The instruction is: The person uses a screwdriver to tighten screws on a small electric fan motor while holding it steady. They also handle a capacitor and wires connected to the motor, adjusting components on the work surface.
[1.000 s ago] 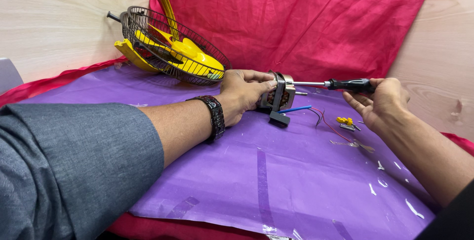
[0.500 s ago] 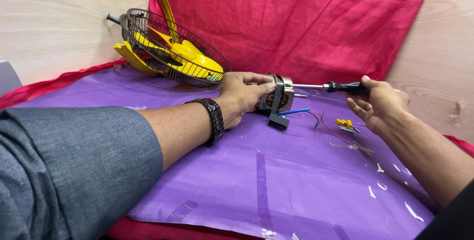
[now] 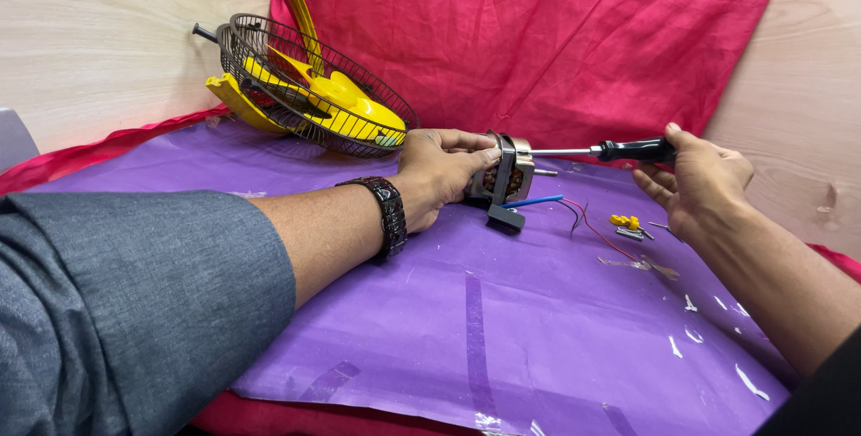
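A screw on the motor is being worked with a screwdriver

At frame centre the left hand (image 3: 439,171) is wrapped around the motor (image 3: 504,176), fingers closed on it; at right the right hand (image 3: 700,187) is curled around the black handle of the one screwdriver (image 3: 619,150), its shaft laid level into the motor's end. Judged next: steady turning with the tip kept seated. One motor is counted, one yellow connector (image 3: 624,221), a few loose screws (image 3: 633,233) beside it, and one caged yellow fan (image 3: 309,86) at upper left
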